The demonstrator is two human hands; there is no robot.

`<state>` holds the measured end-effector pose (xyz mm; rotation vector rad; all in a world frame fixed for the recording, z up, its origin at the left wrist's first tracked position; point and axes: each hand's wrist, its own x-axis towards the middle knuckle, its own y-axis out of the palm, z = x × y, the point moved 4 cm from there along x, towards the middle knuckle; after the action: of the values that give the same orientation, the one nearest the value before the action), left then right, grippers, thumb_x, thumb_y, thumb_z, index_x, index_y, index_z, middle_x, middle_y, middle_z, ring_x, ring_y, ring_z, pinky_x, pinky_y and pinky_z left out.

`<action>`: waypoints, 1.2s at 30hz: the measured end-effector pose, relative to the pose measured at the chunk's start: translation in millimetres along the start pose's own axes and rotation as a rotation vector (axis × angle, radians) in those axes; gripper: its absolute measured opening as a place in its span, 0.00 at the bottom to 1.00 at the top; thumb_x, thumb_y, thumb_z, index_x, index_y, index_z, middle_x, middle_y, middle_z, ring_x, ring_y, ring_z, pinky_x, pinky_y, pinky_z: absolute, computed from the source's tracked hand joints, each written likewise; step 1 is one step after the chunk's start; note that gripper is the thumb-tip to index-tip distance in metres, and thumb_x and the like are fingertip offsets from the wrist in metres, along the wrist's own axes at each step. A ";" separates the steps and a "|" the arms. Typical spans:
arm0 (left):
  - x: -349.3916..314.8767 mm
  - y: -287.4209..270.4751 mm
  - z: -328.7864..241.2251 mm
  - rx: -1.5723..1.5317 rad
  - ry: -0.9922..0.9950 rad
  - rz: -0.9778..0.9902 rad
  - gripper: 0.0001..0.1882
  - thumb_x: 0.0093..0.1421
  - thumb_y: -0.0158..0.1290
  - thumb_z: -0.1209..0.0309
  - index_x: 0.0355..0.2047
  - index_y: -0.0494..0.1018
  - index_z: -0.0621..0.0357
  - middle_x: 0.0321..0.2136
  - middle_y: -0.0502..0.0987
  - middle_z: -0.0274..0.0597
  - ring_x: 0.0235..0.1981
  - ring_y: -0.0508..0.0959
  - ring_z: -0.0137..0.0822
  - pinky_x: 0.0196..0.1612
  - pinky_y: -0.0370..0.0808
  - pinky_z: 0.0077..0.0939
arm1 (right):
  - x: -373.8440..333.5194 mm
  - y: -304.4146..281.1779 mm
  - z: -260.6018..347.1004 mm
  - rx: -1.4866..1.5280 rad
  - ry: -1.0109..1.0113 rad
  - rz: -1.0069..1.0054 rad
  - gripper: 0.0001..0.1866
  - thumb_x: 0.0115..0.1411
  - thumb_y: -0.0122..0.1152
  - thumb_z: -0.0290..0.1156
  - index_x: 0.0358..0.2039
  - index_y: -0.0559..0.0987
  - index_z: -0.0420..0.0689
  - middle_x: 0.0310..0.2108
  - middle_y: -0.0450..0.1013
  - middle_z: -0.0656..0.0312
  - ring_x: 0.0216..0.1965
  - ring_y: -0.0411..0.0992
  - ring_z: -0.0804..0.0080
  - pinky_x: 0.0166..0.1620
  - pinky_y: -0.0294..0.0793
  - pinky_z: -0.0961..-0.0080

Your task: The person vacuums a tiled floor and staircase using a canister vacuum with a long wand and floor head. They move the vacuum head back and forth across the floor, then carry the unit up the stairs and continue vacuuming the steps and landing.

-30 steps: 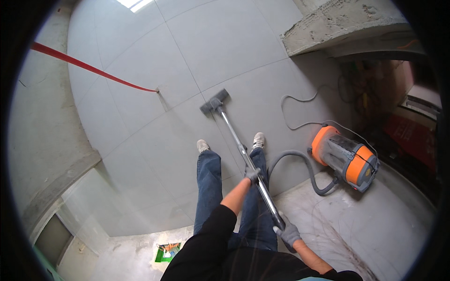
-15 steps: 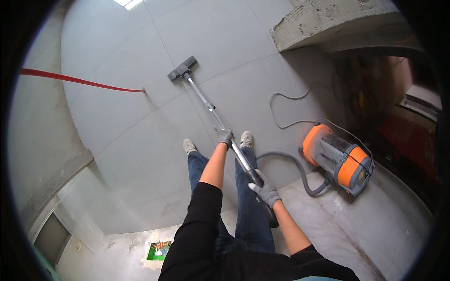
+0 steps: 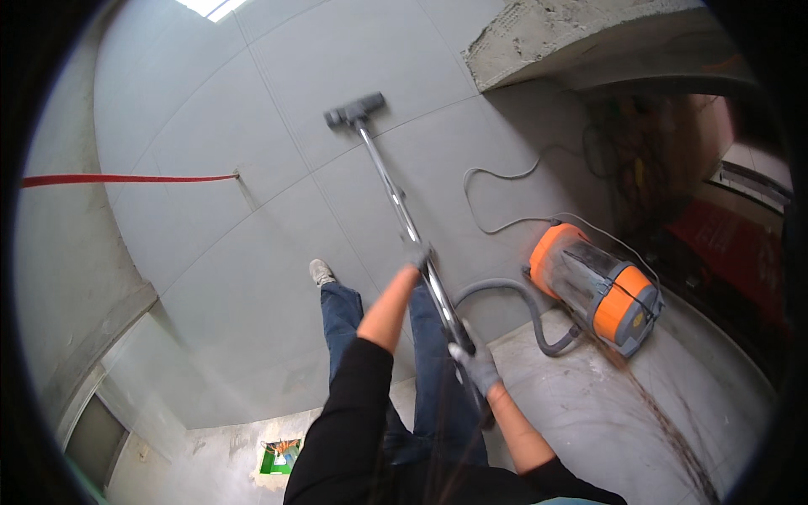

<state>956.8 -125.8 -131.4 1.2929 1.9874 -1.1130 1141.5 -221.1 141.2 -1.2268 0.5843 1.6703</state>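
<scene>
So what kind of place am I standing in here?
Likely a room under construction or renovation: raw, rough-edged concrete, loose wires in an open green box, and an orange-and-grey vacuum cleaner.

left forearm extended forward | left fingers curled, blurred | right forearm angled inward | right fingers curled

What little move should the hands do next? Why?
Perhaps draw the wand back a little: the left hand and right hand both grip it, its floor head lies well ahead, and grey tile stretches between that head and the left shoe.
</scene>
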 end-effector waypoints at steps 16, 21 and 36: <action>-128.8 70.6 3.6 -0.302 -0.392 0.145 0.22 0.55 0.56 0.59 0.44 0.65 0.59 0.18 0.73 0.43 0.16 0.73 0.37 0.20 0.72 0.35 | -66.7 -69.2 -36.6 -0.428 0.063 -0.098 0.42 0.50 0.68 0.31 0.65 0.60 0.48 0.56 0.69 0.52 0.56 0.68 0.64 0.59 0.64 0.72; 7.0 -6.8 -16.3 -0.718 -0.408 0.248 0.12 0.58 0.51 0.59 0.27 0.69 0.55 0.16 0.71 0.41 0.16 0.74 0.37 0.18 0.71 0.35 | 17.5 3.9 18.3 -0.274 0.023 0.098 0.43 0.51 0.68 0.37 0.66 0.58 0.51 0.56 0.69 0.52 0.56 0.69 0.60 0.56 0.67 0.71; -79.3 -391.7 162.3 -0.893 -0.397 -0.385 0.22 0.54 0.55 0.75 0.41 0.53 0.59 0.19 0.69 0.41 0.14 0.72 0.34 0.15 0.74 0.30 | -84.4 287.2 83.9 -0.672 -0.368 0.562 0.47 0.49 0.71 0.46 0.66 0.58 0.49 0.50 0.71 0.52 0.53 0.69 0.60 0.58 0.65 0.69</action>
<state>630.4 -383.6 -17.0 0.2188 2.0591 -0.4385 852.1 -313.4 207.3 -1.2116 0.1256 2.6392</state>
